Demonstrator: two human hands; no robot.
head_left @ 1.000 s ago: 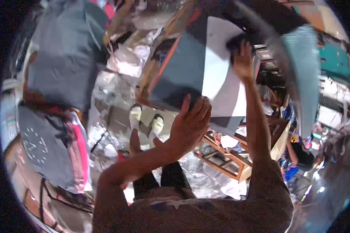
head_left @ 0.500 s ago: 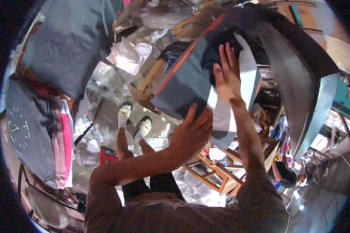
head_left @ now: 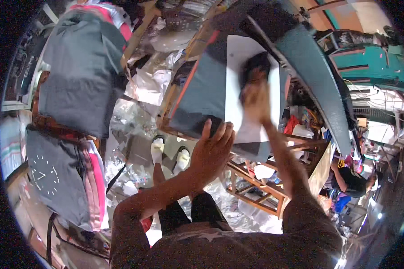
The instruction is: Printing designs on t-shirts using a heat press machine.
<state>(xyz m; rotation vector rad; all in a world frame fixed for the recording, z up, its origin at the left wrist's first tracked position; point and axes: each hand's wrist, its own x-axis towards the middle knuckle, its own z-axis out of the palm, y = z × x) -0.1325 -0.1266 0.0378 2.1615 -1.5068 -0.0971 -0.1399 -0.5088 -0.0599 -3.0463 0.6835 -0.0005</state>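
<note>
A white sheet (head_left: pixel 235 62) lies over a dark grey flat piece (head_left: pixel 199 92) with a red edge strip, on a slanted work surface. My left hand (head_left: pixel 215 145) rests near the lower edge of the grey piece, fingers spread, holding nothing. Over the white sheet, my right hand (head_left: pixel 257 98) is smeared by motion. A soft-looking black thing, perhaps a cloth (head_left: pixel 257 62), shows at its fingers. How the right fingers sit on it is hidden by blur.
A long grey-blue raised panel (head_left: pixel 314 67) stands along the right side. Dark fabric pieces (head_left: pixel 79 76) lie on supports at left, one with a clock-like print (head_left: pixel 45 175). A wooden frame (head_left: pixel 260 197) stands below the work surface. Another person (head_left: pixel 352 181) is at far right.
The view has shifted. The white sheet shows more fully, lying flat. My right hand was flat with fingers apart on the black thing and is now blurred, lower on the sheet.
</note>
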